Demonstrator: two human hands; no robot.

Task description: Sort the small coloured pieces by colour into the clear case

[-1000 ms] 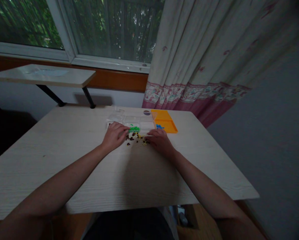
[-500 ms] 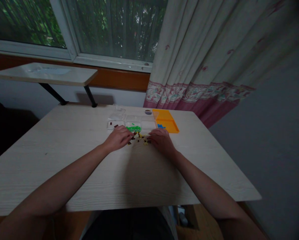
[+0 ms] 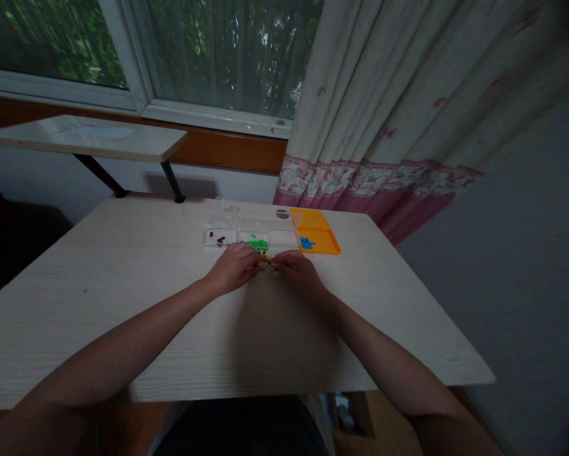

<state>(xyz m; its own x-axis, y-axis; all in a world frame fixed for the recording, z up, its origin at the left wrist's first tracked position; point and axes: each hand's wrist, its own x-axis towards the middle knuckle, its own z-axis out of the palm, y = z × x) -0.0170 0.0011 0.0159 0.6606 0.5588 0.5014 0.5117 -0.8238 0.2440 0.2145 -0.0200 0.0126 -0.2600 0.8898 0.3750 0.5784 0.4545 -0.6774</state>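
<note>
My left hand [image 3: 237, 268] and my right hand [image 3: 302, 276] meet fingertip to fingertip low over the table, both with pinched fingers. What they hold, if anything, is too small to make out. Partly hidden by my fingers is a loose scatter of tiny yellow and dark brown pieces [image 3: 277, 272]. Just beyond my left hand, a clear plastic box holds bright green pieces [image 3: 258, 244]. To its left, another clear box [image 3: 205, 237] has a few brown pieces [image 3: 220, 240]. Blue pieces [image 3: 306, 242] lie in an orange box [image 3: 331, 242] beyond my right hand.
A third clear box [image 3: 283, 238] stands between the green pieces and the orange box. A dark round spot [image 3: 282, 214] is behind it on the table [image 3: 161, 316]. A raised shelf [image 3: 123, 142] stands back left. A curtain [image 3: 351, 139] hangs behind the table.
My hands have drawn closer together, and their fingertips now nearly touch. My left hand has shifted right over the scatter, covering more of it. The blue pieces show more fully.
</note>
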